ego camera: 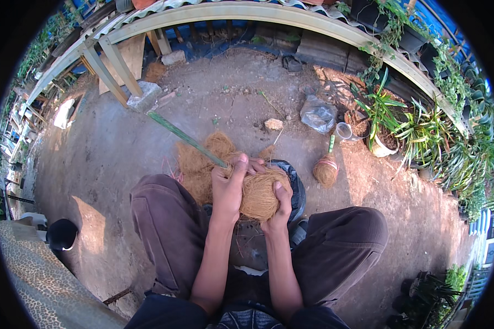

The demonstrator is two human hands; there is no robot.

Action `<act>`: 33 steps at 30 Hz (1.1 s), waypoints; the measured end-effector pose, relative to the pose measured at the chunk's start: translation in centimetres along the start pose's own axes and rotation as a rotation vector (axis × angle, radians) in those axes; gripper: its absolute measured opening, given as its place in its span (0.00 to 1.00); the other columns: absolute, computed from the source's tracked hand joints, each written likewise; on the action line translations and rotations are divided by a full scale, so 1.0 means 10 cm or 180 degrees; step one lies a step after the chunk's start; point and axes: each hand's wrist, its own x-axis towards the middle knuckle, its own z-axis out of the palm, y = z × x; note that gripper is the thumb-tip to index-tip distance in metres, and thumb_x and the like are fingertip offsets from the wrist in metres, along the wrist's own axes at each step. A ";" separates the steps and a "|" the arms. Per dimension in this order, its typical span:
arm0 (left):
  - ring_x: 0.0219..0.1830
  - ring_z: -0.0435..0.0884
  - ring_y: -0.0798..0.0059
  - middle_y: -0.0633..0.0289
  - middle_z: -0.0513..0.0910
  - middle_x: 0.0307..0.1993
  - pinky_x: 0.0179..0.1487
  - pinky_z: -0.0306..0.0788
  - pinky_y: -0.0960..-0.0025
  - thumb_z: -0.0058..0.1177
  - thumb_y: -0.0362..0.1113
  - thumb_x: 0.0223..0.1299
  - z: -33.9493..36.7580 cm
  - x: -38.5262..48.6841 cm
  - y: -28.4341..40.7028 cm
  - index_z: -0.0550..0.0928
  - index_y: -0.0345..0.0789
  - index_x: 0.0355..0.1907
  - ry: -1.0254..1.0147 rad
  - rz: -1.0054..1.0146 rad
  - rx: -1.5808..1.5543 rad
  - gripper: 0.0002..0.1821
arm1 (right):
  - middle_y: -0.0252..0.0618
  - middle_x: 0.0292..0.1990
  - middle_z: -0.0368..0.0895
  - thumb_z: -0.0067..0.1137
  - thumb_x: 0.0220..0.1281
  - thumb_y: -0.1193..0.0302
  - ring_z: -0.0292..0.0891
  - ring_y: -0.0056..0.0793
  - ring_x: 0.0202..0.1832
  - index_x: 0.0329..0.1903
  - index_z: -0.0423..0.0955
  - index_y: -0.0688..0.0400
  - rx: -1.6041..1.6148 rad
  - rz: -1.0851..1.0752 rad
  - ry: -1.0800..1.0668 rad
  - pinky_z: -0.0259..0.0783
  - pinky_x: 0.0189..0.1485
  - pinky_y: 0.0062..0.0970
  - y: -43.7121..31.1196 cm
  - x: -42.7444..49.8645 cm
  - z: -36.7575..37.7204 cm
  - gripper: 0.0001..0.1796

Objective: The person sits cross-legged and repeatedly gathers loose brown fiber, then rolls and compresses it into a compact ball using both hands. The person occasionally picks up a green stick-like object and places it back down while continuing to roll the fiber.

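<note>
Between my knees I hold a rounded bundle of brown coconut fibre (260,196). My left hand (229,187) grips its left side, thumb up, where a long green stem (185,139) comes out and slants away to the upper left. Around the bundle's right side curls my right hand (280,205), its thumb pressed on the fibre. The stem's inner end is hidden by my left hand and the fibre. Loose mats of coconut fibre (194,164) lie on the ground just beyond my left hand. A black plastic bag (298,193) is behind and right of the bundle.
To the right lies a finished-looking fibre ball (325,172) tied with pink string, a short green stem on top. Beyond it are a clear plastic cup (343,130), a clear plastic bag (318,114) and potted plants (380,144). A stone (273,123) and concrete block (145,96) stand ahead.
</note>
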 end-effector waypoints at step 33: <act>0.53 0.80 0.72 0.58 0.82 0.50 0.60 0.72 0.66 0.52 0.49 0.73 0.01 -0.06 -0.16 0.79 0.27 0.56 0.0265 -0.0093 -0.0380 0.25 | 0.54 0.56 0.77 0.62 0.65 0.59 0.77 0.45 0.59 0.56 0.74 0.64 -0.1464 -0.1721 0.0079 0.70 0.65 0.41 -0.05 0.01 0.01 0.25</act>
